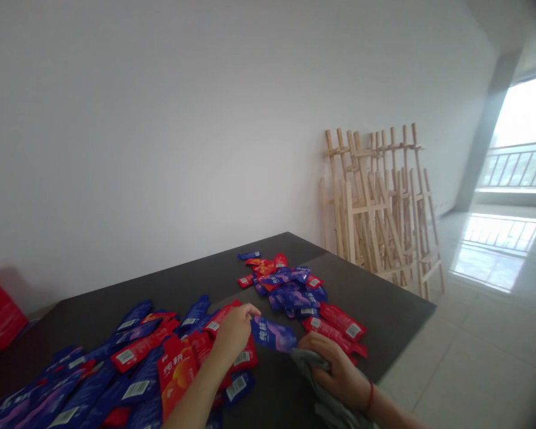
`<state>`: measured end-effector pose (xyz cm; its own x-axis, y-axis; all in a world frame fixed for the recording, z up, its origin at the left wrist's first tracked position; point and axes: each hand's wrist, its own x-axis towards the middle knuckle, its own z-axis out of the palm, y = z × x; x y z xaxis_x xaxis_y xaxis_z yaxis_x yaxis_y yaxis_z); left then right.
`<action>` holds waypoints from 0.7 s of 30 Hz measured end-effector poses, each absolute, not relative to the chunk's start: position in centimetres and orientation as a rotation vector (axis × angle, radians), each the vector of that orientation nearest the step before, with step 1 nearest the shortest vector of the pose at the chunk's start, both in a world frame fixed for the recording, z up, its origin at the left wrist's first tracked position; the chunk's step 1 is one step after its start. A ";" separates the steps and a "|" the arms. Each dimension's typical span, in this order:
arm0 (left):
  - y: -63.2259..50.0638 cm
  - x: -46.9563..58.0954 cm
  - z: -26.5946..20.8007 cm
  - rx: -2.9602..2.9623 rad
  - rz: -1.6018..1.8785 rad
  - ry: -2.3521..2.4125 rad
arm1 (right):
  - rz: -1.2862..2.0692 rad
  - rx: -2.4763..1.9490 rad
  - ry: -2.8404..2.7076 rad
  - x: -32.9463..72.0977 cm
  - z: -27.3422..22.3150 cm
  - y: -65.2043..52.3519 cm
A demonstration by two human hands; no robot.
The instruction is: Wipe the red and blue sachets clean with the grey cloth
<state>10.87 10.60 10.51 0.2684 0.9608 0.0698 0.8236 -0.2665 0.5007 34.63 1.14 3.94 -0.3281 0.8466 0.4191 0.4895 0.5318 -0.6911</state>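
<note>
The left hand pinches the end of a blue packet between thumb and fingers, holding it just above the dark table. The packet's far end reaches toward the right hand, which is closed on the bunched edge of a grey cloth bag at the near edge of the table, with a red cord around the wrist. I cannot tell whether the packet already touches the bag or only hangs beside its mouth.

Under and to the left of the left forearm lies a broad heap of packets, blue and red mixed, overlapping one another and running out of view at the bottom left. Farther off, near the middle of the table, sits a smaller pile of the same blue and red packets, with a few red ones trailing toward the right hand.

Judging by how things lie, the gathering is at an early or middle stage: one packet is in hand at the bag, how many are inside is hidden, and both piles are large and loose on the table.

Against the white wall beyond the table lean wooden easels. A red box shows at the far left.
</note>
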 end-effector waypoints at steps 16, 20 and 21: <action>-1.1 16.7 2.2 2.770 0.241 1.521 | 0.467 -1.661 -1.956 30.9 4.4 4.8; -1.4 15.4 -0.1 2.707 0.254 1.721 | 0.543 -1.588 -2.006 31.1 4.2 3.9; -1.0 14.8 -0.1 2.694 0.241 1.772 | 0.548 -1.572 -2.009 31.3 4.3 3.6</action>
<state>14.83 -0.97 -0.10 0.3897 0.9042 0.1746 0.9180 -0.3965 0.0049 31.28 3.65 4.33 -0.1856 0.9703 0.1552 0.7572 0.2418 -0.6068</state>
